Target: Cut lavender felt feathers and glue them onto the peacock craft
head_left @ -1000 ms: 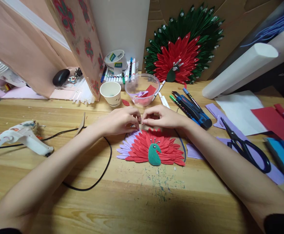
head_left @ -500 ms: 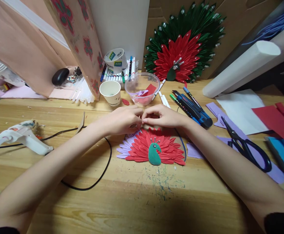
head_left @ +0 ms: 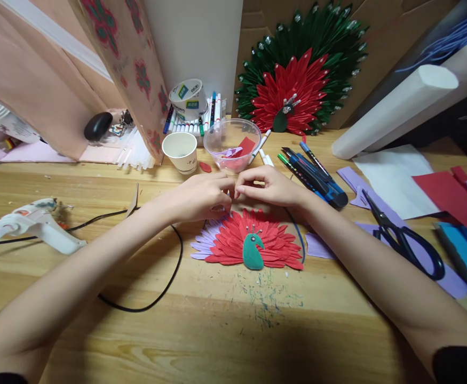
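Observation:
Just beyond the paper peacock, my left hand (head_left: pixel 206 196) and my right hand (head_left: pixel 272 188) come together at the fingertips. The peacock has red paper feathers (head_left: pixel 273 248), a teal head and body (head_left: pixel 252 252) and lilac paper feathers (head_left: pixel 206 242) at its left edge. My left hand is closed, its fingers bent down over the top of the lilac feathers; what they pinch is hidden. My right hand has thumb and forefinger curled together close by, and anything between them is too small to name.
At the left lie a white glue gun (head_left: pixel 41 226) and its black cord (head_left: pixel 179 266). A paper cup (head_left: pixel 180 152) and a clear bowl (head_left: pixel 233 160) stand beyond my hands. Black scissors (head_left: pixel 403 234) rest on lilac paper at the right. A larger green-and-red peacock (head_left: pixel 297 80) leans behind.
My right hand has risen slightly, and its fingertips have shifted a little away from my left fingers. My left hand stays nearly in place. The view has shifted very slightly.

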`<state>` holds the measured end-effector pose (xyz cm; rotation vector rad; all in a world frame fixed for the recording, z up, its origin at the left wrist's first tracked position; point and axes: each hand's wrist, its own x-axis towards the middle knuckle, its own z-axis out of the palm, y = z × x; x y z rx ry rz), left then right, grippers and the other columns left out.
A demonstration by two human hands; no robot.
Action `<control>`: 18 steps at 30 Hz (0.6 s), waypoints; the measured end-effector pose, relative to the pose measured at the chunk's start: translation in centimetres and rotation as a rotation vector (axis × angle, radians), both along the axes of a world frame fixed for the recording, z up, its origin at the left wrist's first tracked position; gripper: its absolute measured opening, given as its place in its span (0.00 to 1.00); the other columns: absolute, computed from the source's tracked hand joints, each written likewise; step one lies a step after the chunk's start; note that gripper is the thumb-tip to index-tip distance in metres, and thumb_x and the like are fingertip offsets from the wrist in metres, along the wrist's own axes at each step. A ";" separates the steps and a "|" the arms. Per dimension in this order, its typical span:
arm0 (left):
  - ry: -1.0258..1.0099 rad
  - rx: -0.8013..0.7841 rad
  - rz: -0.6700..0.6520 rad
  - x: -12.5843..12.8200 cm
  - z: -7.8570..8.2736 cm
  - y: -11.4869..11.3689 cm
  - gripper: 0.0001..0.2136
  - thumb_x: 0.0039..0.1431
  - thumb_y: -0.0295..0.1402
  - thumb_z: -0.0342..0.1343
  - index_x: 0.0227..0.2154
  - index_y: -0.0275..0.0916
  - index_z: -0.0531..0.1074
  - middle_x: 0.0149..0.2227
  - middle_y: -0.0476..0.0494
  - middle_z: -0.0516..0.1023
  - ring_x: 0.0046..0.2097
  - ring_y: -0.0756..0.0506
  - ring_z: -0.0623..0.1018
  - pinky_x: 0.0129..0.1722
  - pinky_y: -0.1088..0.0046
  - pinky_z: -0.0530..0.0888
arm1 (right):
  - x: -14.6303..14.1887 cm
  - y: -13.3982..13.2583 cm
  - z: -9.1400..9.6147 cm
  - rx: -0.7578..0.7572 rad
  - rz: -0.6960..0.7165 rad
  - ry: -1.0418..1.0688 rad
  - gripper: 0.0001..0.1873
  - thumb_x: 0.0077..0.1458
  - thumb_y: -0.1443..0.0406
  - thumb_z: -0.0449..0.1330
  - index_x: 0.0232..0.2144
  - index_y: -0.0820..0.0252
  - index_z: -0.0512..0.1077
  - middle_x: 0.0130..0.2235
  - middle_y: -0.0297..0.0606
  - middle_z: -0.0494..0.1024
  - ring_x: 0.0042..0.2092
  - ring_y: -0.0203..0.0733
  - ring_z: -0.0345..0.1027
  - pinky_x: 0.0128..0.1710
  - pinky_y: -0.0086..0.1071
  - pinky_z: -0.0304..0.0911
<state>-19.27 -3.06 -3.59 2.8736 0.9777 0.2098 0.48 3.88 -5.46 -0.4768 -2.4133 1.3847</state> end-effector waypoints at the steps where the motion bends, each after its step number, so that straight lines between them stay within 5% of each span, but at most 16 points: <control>1: 0.008 -0.001 -0.002 0.0 0.0 0.0 0.04 0.54 0.32 0.56 0.31 0.39 0.75 0.39 0.41 0.72 0.41 0.45 0.70 0.36 0.71 0.66 | 0.0 0.0 0.0 0.002 0.001 0.005 0.10 0.54 0.64 0.54 0.27 0.64 0.71 0.29 0.37 0.75 0.30 0.34 0.65 0.31 0.29 0.59; 18: 0.026 -0.028 -0.012 0.5 -0.5 0.4 0.05 0.52 0.28 0.54 0.31 0.35 0.73 0.41 0.37 0.71 0.43 0.42 0.69 0.39 0.66 0.69 | 0.1 0.3 -0.4 -0.020 -0.017 0.065 0.09 0.55 0.64 0.54 0.27 0.64 0.69 0.27 0.35 0.72 0.29 0.33 0.62 0.30 0.28 0.57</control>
